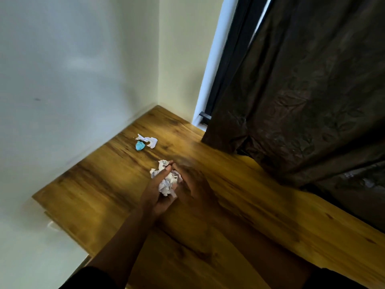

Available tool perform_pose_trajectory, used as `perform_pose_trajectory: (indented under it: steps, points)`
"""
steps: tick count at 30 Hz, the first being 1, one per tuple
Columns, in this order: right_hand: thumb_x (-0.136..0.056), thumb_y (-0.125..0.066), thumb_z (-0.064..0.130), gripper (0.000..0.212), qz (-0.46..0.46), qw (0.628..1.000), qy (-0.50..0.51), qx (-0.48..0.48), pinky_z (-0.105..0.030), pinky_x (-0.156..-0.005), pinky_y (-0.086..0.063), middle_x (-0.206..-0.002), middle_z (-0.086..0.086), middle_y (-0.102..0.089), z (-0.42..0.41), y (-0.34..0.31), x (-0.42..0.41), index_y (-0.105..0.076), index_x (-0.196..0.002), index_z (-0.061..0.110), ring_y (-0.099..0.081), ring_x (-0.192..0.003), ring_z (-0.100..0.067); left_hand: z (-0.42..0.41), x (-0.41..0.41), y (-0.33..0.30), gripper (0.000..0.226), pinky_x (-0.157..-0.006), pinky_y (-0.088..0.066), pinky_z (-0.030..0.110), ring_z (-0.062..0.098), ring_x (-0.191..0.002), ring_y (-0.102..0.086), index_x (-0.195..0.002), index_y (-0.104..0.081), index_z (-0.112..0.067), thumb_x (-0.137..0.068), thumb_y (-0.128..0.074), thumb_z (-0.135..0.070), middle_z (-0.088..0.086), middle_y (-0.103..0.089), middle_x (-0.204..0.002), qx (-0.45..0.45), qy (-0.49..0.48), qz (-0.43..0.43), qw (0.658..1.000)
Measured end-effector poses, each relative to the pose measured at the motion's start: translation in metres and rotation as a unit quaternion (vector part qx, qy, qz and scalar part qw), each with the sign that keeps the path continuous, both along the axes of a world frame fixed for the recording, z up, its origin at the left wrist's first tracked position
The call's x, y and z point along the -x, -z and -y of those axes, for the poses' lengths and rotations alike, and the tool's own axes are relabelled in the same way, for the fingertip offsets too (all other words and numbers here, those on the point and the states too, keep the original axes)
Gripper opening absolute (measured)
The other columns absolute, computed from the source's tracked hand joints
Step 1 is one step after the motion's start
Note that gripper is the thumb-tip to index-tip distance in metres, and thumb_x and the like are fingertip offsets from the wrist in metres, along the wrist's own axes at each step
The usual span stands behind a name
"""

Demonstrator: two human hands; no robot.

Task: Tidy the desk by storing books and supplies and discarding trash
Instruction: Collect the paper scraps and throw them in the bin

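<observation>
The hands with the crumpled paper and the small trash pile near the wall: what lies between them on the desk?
In the head view, only bare desk lies between the white crumpled paper in both hands and the trash pile.

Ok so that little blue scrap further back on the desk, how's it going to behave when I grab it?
The blue scrap looks crumpled and small, so probably very light and soft, squashing in a pinch. Its irregular creases suggest it won't roll far if nudged. It lies against the white crumpled paper, so a loose grab may drag that along.
</observation>
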State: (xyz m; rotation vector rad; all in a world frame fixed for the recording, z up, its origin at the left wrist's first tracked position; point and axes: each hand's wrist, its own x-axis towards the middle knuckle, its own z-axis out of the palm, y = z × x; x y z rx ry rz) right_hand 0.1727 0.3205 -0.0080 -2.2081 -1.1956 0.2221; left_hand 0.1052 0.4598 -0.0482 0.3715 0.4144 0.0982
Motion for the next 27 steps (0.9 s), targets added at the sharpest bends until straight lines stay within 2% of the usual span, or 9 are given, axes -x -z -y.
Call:
perform_pose_trajectory:
  steps: [2,4,5,8,10,12,16,22,27]
  points:
    - [-0.104,-0.051,0.04,0.05,-0.056,0.996,0.045,-0.047,-0.028,-0.11,-0.034,-0.154,0.007,-0.045,-0.017,-0.007,-0.002,-0.04,-0.152,0.035,-0.035,-0.135,-0.001,-0.012,0.009,0.001,0.082,-0.12,-0.032,0.043,0.027,-0.139,-0.047,-0.155,-0.039,-0.01,-0.086,-0.081,-0.022,0.013,-0.043,-0.155,0.019,-0.036,0.008,0.999]
    - [-0.104,-0.053,0.039,0.047,-0.061,0.993,0.087,-0.053,-0.027,-0.108,-0.037,-0.15,0.005,-0.05,-0.038,-0.008,-0.011,-0.045,-0.15,0.032,-0.039,-0.13,-0.001,-0.023,0.02,-0.001,0.091,-0.116,-0.04,0.04,0.026,-0.127,-0.057,-0.149,-0.048,-0.009,-0.071,-0.092,-0.022,0.015,-0.052,-0.144,0.015,-0.078,0.001,0.997]
    - [-0.103,-0.055,0.039,0.047,-0.048,0.994,0.09,-0.043,-0.028,-0.107,-0.04,-0.148,0.004,-0.051,-0.05,-0.005,-0.018,-0.047,-0.149,0.031,-0.043,-0.131,-0.006,-0.029,0.025,-0.002,0.085,-0.108,-0.048,0.038,0.025,-0.117,-0.062,-0.144,-0.054,-0.009,-0.07,-0.093,-0.023,0.014,-0.057,-0.135,0.007,-0.09,-0.006,0.996]
    - [-0.099,-0.059,0.036,0.051,-0.008,0.999,0.045,-0.001,-0.037,-0.108,-0.045,-0.147,-0.002,-0.053,-0.082,0.002,-0.036,-0.048,-0.148,0.027,-0.048,-0.134,-0.019,-0.044,0.041,0.0,0.026,-0.083,-0.061,0.032,0.021,-0.091,-0.068,-0.118,-0.068,-0.014,-0.093,-0.068,-0.021,0.009,-0.067,-0.106,-0.005,-0.116,-0.027,0.993]
    - [-0.096,-0.063,0.024,0.05,0.017,1.0,0.005,0.013,-0.036,-0.109,-0.045,-0.143,-0.007,-0.058,-0.103,0.003,-0.048,-0.053,-0.144,0.018,-0.052,-0.13,-0.025,-0.052,0.053,0.002,0.02,-0.08,-0.061,0.032,0.021,-0.093,-0.067,-0.117,-0.067,-0.016,-0.1,-0.058,-0.021,0.008,-0.067,-0.105,-0.01,-0.125,-0.025,0.992]
    - [-0.093,-0.064,0.014,0.046,0.046,0.998,-0.015,0.032,-0.032,-0.104,-0.043,-0.136,-0.008,-0.062,-0.123,0.004,-0.057,-0.059,-0.138,0.013,-0.055,-0.124,-0.026,-0.058,0.063,0.001,0.026,-0.082,-0.059,0.034,0.022,-0.097,-0.067,-0.121,-0.066,-0.017,-0.096,-0.066,-0.024,0.008,-0.068,-0.108,-0.012,-0.124,-0.009,0.992]
    - [-0.09,-0.066,0.015,0.046,0.087,0.993,-0.028,0.073,-0.041,-0.099,-0.052,-0.133,-0.001,-0.062,-0.158,0.013,-0.072,-0.061,-0.135,0.021,-0.056,-0.12,-0.024,-0.066,0.069,0.008,0.069,-0.086,-0.059,0.037,0.024,-0.104,-0.066,-0.134,-0.056,-0.015,-0.076,-0.09,-0.029,0.009,-0.066,-0.115,-0.015,-0.114,-0.011,0.993]
    - [-0.092,-0.067,0.022,0.039,0.111,0.985,-0.016,0.13,-0.04,-0.094,-0.054,-0.13,0.001,-0.065,-0.171,0.023,-0.087,-0.065,-0.131,0.024,-0.059,-0.116,-0.024,-0.065,0.07,0.008,0.057,-0.083,-0.06,0.038,0.026,-0.098,-0.071,-0.111,-0.075,-0.015,-0.061,-0.098,-0.029,0.012,-0.07,-0.113,-0.006,-0.132,0.023,0.991]
    - [-0.095,-0.065,0.029,0.026,0.125,0.986,0.042,0.103,-0.034,-0.079,-0.054,-0.114,0.001,-0.068,-0.151,0.035,-0.09,-0.068,-0.12,0.024,-0.063,-0.104,-0.021,-0.065,0.071,0.009,0.078,-0.083,-0.06,0.04,0.028,-0.1,-0.071,-0.131,-0.066,-0.016,-0.062,-0.098,-0.031,0.014,-0.069,-0.118,-0.017,-0.149,0.021,0.989]
